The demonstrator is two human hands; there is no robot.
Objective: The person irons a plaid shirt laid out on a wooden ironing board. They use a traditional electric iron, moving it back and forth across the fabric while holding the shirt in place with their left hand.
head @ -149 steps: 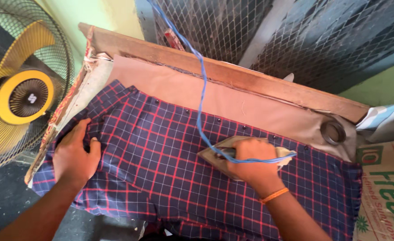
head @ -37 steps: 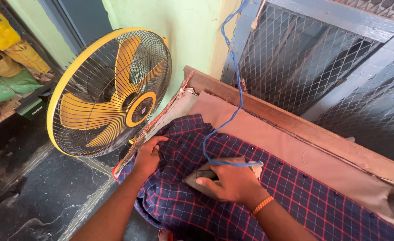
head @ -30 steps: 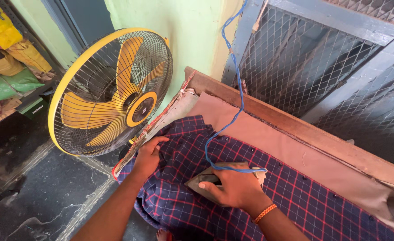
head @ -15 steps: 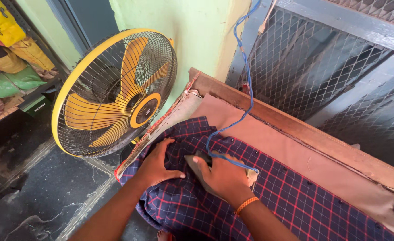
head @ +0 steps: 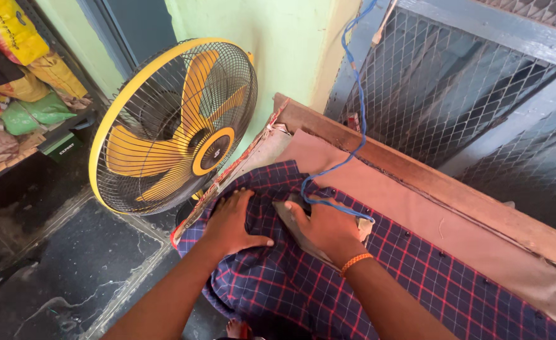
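Now pressing: your right hand (head: 323, 225) wrapped tight round iron (head: 294, 220) on checked shirt (head: 328, 277), near its end at table's fan side. Your left hand (head: 232, 221) flat, fingers spread, pinning cloth just beside. Next stroke likely needs left fingers clear of iron's tip.

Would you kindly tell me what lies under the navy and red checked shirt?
Under the navy and red checked shirt a pinkish-beige cloth pad shows along its far edge, over a wooden board. How far the pad runs beneath the shirt is hidden.
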